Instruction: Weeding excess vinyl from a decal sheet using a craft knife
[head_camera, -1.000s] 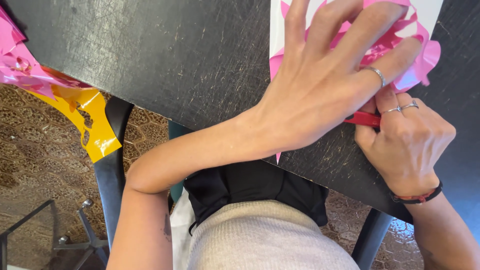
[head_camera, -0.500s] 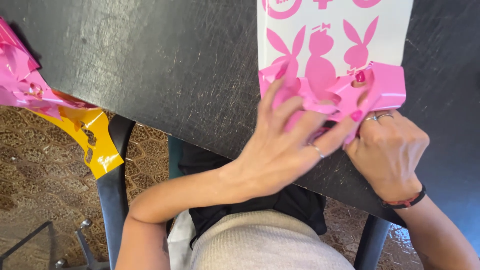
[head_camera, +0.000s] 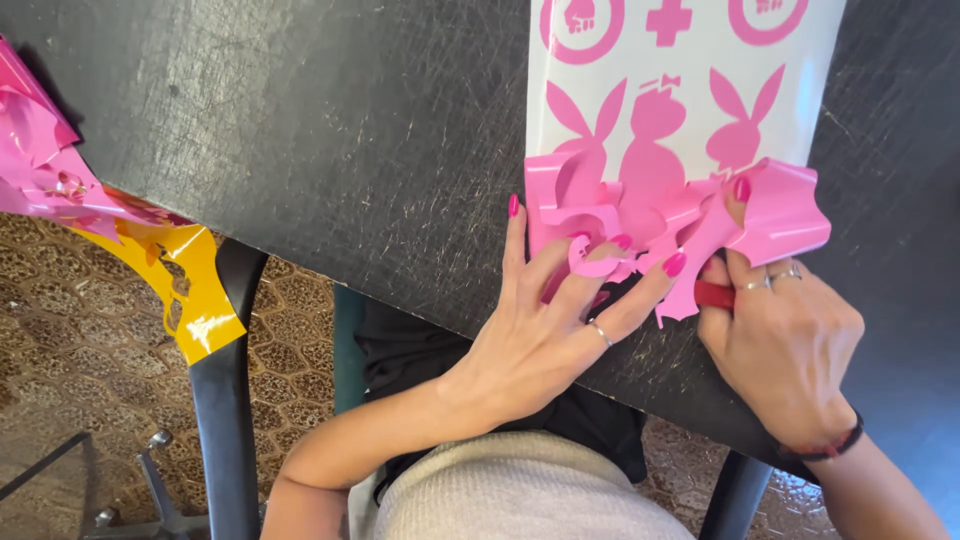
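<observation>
Pink vinyl (head_camera: 690, 215) under both hands (head_camera: 545, 335)

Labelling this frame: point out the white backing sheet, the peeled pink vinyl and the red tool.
white backing sheet (head_camera: 790, 90): head view, bare right part.
peeled pink vinyl (head_camera: 785, 215): head view, curled right flap.
red tool (head_camera: 714, 295): head view, visible handle.

Two hands: left (head_camera: 545, 335), right (head_camera: 785, 345). One white sheet (head_camera: 685, 100) with two pink rabbit heads, one at (head_camera: 583, 120), another at (head_camera: 738, 125). Three rings show. One yellow scrap (head_camera: 195, 290), far left.
</observation>
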